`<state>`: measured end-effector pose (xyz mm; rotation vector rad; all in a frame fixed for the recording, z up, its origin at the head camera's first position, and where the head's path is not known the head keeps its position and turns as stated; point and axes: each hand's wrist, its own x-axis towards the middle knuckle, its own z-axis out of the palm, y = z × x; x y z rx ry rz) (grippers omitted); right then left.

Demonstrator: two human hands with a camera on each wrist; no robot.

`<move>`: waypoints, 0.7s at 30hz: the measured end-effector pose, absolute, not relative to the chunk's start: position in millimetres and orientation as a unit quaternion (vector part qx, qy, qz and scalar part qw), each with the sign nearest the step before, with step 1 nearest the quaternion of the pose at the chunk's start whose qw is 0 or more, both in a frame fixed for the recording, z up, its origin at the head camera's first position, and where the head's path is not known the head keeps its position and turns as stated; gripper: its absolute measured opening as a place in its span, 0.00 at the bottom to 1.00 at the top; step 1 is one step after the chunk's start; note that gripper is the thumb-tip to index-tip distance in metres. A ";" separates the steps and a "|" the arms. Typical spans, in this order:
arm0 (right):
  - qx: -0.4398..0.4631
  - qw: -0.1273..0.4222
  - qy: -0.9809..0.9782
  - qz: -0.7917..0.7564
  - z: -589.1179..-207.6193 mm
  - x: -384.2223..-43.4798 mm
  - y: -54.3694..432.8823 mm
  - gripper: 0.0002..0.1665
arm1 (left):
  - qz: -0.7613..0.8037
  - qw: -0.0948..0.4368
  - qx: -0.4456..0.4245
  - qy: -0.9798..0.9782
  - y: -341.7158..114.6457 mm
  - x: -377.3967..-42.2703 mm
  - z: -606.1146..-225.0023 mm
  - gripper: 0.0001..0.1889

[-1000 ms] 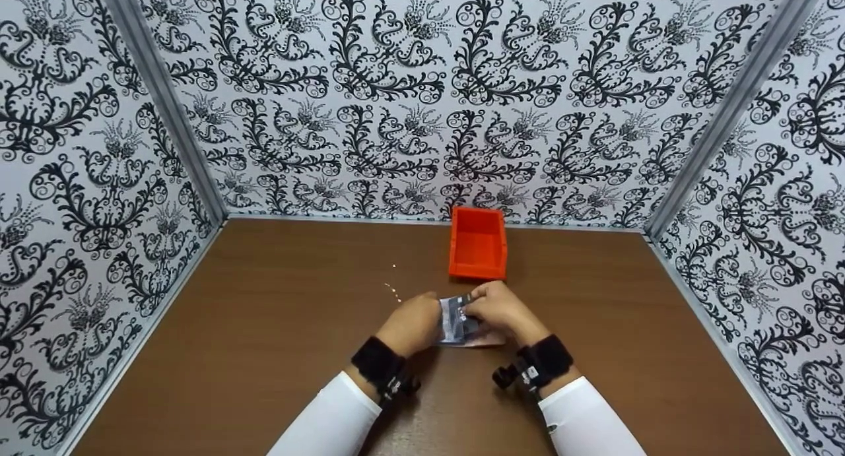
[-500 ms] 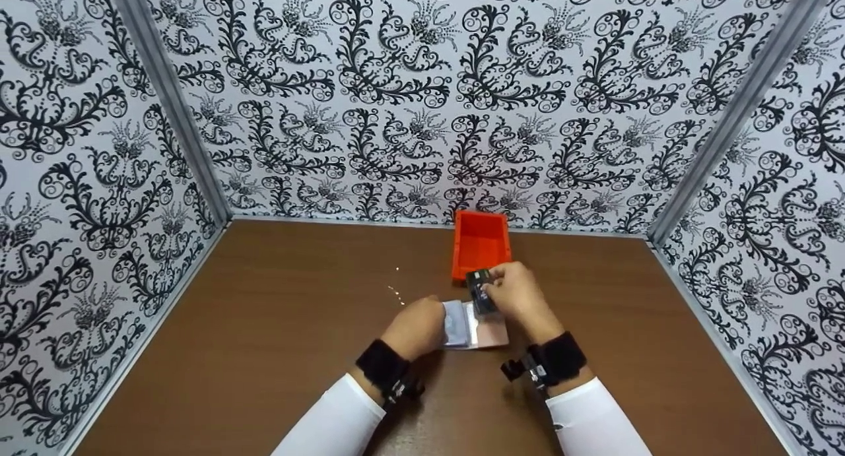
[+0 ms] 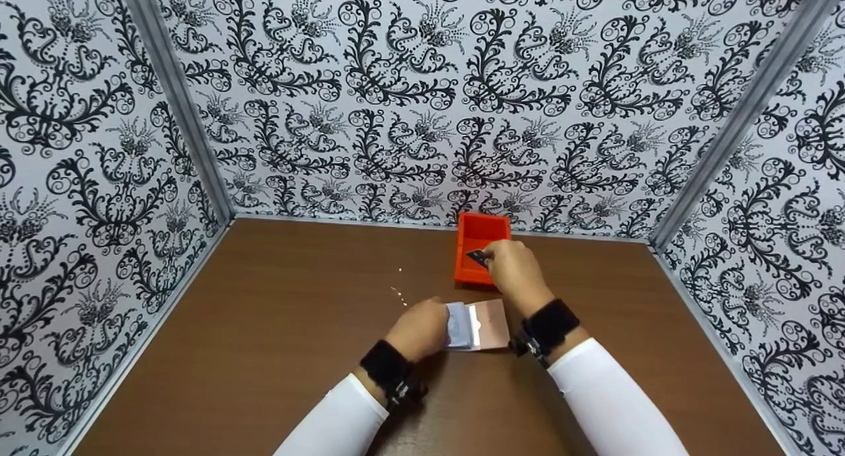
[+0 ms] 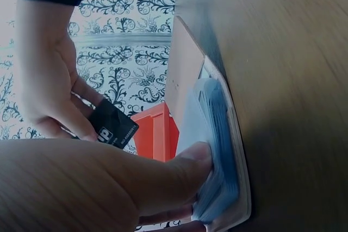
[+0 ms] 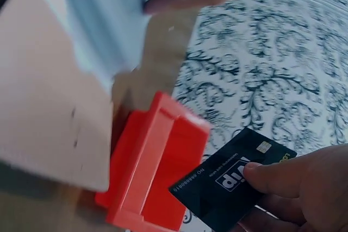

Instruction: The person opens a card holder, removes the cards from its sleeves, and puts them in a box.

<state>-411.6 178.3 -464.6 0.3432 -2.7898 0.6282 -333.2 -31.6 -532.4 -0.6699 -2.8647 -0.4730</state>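
A black card (image 5: 234, 180) with "vip" lettering and a chip is pinched between thumb and fingers of my right hand (image 3: 518, 271). In the head view that card hangs over the front part of an orange bin (image 3: 483, 228). My left hand (image 3: 418, 327) holds the left side of an opened card holder (image 3: 490, 325), thumb pressing on its stack of clear plastic sleeves (image 4: 215, 150). The holder's pinkish cover lies spread to the right, below the right wrist. Whether the sleeves hold anything cannot be told.
Several small pale bits (image 3: 399, 295) lie on the brown table (image 3: 297, 324) left of the bin. Patterned walls (image 3: 409, 99) enclose the table at the back and sides, and the bin stands close to the back one.
My right hand has drawn the black card up and away from the holder and carried it forward over the bin. The left hand stays on the holder.
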 end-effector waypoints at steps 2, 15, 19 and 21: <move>0.131 0.139 -0.963 0.191 -467.7 -418.1 177.7 0.13 | -0.159 0.078 -0.223 -0.959 -31.3 -333.3 -532.8 0.08; 0.168 0.151 -0.965 0.132 -492.7 -436.4 171.0 0.16 | -0.160 0.072 -0.227 -0.958 -30.3 -338.1 -534.8 0.13; 0.179 0.144 -0.967 0.110 -500.3 -438.1 170.5 0.16 | -0.168 0.090 -0.247 -0.950 -31.7 -336.7 -533.8 0.11; 0.185 0.137 -0.968 0.098 -502.2 -438.8 169.9 0.16 | -0.173 0.099 -0.256 -0.946 -32.8 -336.0 -533.3 0.10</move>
